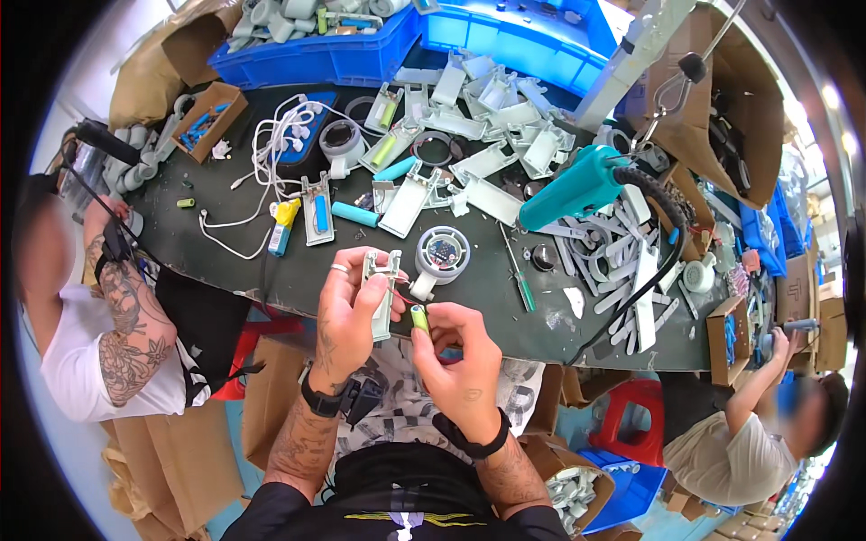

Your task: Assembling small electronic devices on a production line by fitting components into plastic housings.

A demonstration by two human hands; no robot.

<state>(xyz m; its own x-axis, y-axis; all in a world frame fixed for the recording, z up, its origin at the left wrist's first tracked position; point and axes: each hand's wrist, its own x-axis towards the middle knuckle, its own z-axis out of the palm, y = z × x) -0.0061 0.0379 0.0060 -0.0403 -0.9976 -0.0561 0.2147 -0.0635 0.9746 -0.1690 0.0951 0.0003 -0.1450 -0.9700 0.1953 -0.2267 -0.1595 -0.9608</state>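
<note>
My left hand (345, 316) is closed around a white plastic housing (382, 311), held upright at the near table edge. Thumb and fingers of my right hand (457, 359) pinch a small green cylindrical battery (419, 316). A thin red wire (400, 295) runs between the housing and the battery. Just beyond my hands stands a round white lamp-like head (442, 253) with a circuit board inside. Farther off lie a white housing with a blue battery (319, 213), a loose blue battery (354, 214) and a yellow-and-blue bottle (283, 227).
A teal electric screwdriver (572, 187) hangs over the table's right side. Piled white housings (487, 162), grey strips (622, 279), a green-handled screwdriver (520, 279) and white cables (275, 149) cover the dark table (469, 329). Blue bins (316, 56) stand behind. Co-workers (126, 334) sit at both sides.
</note>
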